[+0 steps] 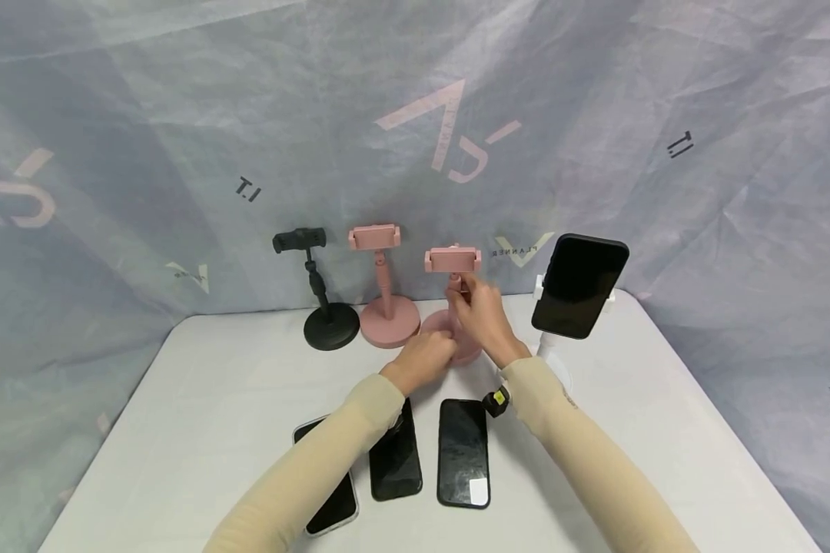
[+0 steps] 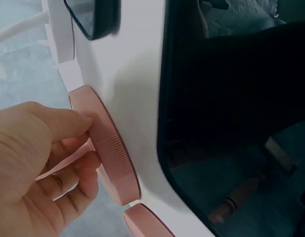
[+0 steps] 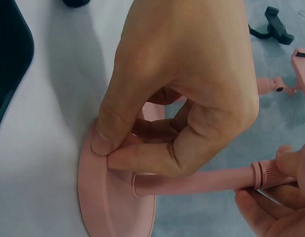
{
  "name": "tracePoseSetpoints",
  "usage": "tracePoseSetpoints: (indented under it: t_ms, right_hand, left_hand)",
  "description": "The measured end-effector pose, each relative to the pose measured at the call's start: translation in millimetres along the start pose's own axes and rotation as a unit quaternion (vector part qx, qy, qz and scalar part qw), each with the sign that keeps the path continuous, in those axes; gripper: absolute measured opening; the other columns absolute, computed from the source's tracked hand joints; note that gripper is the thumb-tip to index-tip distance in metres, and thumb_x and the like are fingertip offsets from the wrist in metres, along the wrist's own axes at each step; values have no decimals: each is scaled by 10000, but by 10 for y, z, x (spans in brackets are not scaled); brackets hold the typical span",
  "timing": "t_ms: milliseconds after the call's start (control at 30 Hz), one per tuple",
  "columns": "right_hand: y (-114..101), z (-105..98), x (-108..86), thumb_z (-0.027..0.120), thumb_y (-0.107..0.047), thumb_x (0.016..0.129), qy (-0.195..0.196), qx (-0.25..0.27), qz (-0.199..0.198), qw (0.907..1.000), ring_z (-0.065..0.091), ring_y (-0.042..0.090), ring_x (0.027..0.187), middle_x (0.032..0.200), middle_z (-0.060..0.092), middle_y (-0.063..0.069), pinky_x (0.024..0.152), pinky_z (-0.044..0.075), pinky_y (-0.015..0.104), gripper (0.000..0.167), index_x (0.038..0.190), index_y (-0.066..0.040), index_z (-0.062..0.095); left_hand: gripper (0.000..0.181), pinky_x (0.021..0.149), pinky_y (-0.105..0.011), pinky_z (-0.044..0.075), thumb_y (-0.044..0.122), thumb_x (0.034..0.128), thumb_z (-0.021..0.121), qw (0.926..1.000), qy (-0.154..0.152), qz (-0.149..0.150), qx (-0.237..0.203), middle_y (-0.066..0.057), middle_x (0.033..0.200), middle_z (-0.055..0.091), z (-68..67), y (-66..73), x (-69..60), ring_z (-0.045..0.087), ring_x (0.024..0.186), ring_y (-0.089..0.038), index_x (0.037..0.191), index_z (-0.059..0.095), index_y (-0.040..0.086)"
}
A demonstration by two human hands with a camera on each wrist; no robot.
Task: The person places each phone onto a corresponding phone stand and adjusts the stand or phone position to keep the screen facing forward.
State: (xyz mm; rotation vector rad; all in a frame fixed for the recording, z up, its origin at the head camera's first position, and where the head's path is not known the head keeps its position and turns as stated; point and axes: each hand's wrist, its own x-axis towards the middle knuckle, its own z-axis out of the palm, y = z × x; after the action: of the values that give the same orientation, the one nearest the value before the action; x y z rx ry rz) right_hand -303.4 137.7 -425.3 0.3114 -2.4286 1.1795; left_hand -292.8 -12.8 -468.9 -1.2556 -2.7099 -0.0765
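Head view puts the pink plastic phone stand with a round base and a clamp on top (image 1: 454, 261) near the back of the white table (image 1: 200, 407), upright between both hands. The left hand (image 1: 425, 359) grasps the rim of its base, thumb and fingers closed on it; the right hand (image 1: 483, 315) pinches the ridged pink collar (image 3: 268, 174) on its post. Judging by this grip, the base is best held flat and firm while the collar is turned with the fingertips alone, so the post is not levered sideways. To its left stand a second pink plastic stand (image 1: 375, 238) and a slim black stand with a round base (image 1: 330, 328); to its right, a white stand (image 1: 546, 346) bears a tilted black phone (image 1: 581, 286). Nearer the person lie a pale-edged phone with a dark screen (image 1: 337, 503), partly under the left sleeve, a plain black phone (image 1: 397, 465), and a black phone with a white square on its screen (image 1: 462, 449). No brand can be read on stands or phones. The grey-blue cloth backdrop (image 1: 304, 130) carries "PLANNER", seemingly reversed, dark marks like "T.I", and large pale-pink letter shapes.
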Motion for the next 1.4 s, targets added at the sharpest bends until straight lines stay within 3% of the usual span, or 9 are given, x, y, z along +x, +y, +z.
tracePoseSetpoints:
  t_ms: [200, 367, 633, 833, 1000, 1167, 1400]
  right_hand:
    - [-40, -31, -115, 660, -113, 1013, 21, 177, -35, 9998, 755, 302, 928, 1042, 755, 196, 769, 611, 427, 172, 1143, 0, 659]
    - [-74, -62, -188, 674, -122, 1008, -90, 357, 52, 9993, 766, 323, 983, 1097, 756, 214, 828, 622, 416, 201, 1155, 14, 661]
    - [-117, -133, -324, 679, -136, 1009, -240, 233, 35, 9994, 766, 309, 977, 1091, 764, 192, 830, 620, 425, 197, 1152, -2, 671]
    - [-149, -183, -426, 699, -125, 995, -268, 211, -84, 9994, 769, 289, 966, 1075, 773, 164, 816, 622, 424, 157, 1108, -17, 686]
    - [-168, -215, -496, 699, -131, 995, -279, 197, -64, 9994, 768, 297, 967, 1084, 773, 164, 814, 620, 440, 163, 1118, -25, 691]
    - [-178, -245, -552, 699, -135, 995, -330, 156, -45, 9993, 767, 293, 961, 1081, 776, 155, 810, 616, 448, 160, 1121, -36, 690]
    - [-197, -293, -620, 695, -153, 1000, -353, 17, -107, 9993, 766, 279, 945, 1053, 778, 144, 773, 609, 437, 153, 1102, -39, 695]
  left_hand:
    - [137, 612, -299, 564, 54, 858, 773, 9998, -152, 72, -70, 15, 883, 669, -43, 67, -58, 679, 782, -147, 793, 724, 165]
    - [135, 621, -281, 557, 69, 895, 759, 9997, -174, 56, -165, 24, 889, 660, -57, 128, -134, 667, 798, -132, 809, 724, 167]
    - [167, 585, -240, 500, 86, 951, 709, 9990, -208, 98, -376, 51, 870, 631, -41, 211, -234, 624, 768, -82, 816, 708, 184]
    - [145, 584, -223, 474, 70, 940, 728, 9976, -257, 83, -644, 53, 859, 628, -71, 276, -325, 598, 752, -63, 842, 719, 177]
    - [171, 577, -197, 443, -12, 900, 718, 9977, -163, 145, -645, 43, 835, 617, -71, 327, -382, 553, 716, -58, 852, 718, 152]
    - [159, 637, -201, 510, -6, 923, 708, 9974, 155, 211, -671, 35, 856, 663, -20, 377, -432, 631, 774, -75, 889, 737, 148]
    - [114, 728, -222, 563, 48, 938, 723, 9981, 395, 38, -465, 44, 933, 699, 39, 454, -490, 668, 859, -120, 965, 755, 153]
